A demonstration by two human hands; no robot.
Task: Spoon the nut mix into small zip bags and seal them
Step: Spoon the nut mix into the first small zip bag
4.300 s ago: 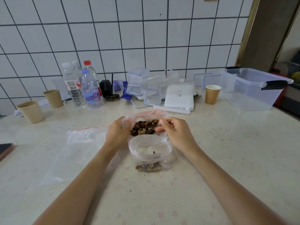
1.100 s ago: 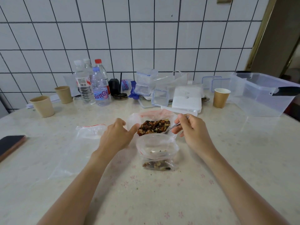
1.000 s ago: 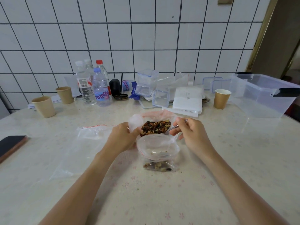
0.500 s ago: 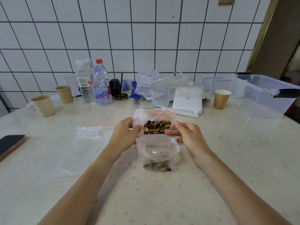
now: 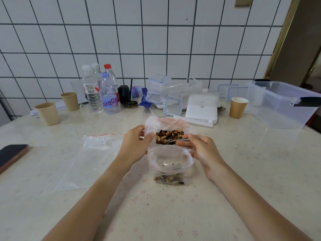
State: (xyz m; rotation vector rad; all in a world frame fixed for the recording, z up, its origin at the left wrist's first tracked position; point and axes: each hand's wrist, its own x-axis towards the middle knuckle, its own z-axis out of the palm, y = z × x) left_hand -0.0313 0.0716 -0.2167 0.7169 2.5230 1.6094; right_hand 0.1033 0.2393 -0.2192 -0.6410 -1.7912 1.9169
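Observation:
A large clear bag (image 5: 156, 123) of nut mix (image 5: 169, 135) stands open mid-table. My left hand (image 5: 134, 145) grips its left edge. My right hand (image 5: 199, 150) pinches a metal spoon (image 5: 175, 140), whose bowl dips into the nuts. Just in front stands a small zip bag (image 5: 171, 162), mouth open, with a little nut mix (image 5: 169, 179) in its bottom. An empty flat zip bag (image 5: 90, 159) with a red seal line lies to the left.
Along the tiled wall stand water bottles (image 5: 100, 91), three paper cups (image 5: 47, 113) (image 5: 70, 100) (image 5: 238, 106), small clear boxes (image 5: 157, 91), a white box (image 5: 201, 108) and a big clear tub (image 5: 281, 103). A phone (image 5: 10, 153) lies at the left edge.
My left hand closed onto the big bag's edge and lifted it upright. My right hand brought the spoon down into the nuts.

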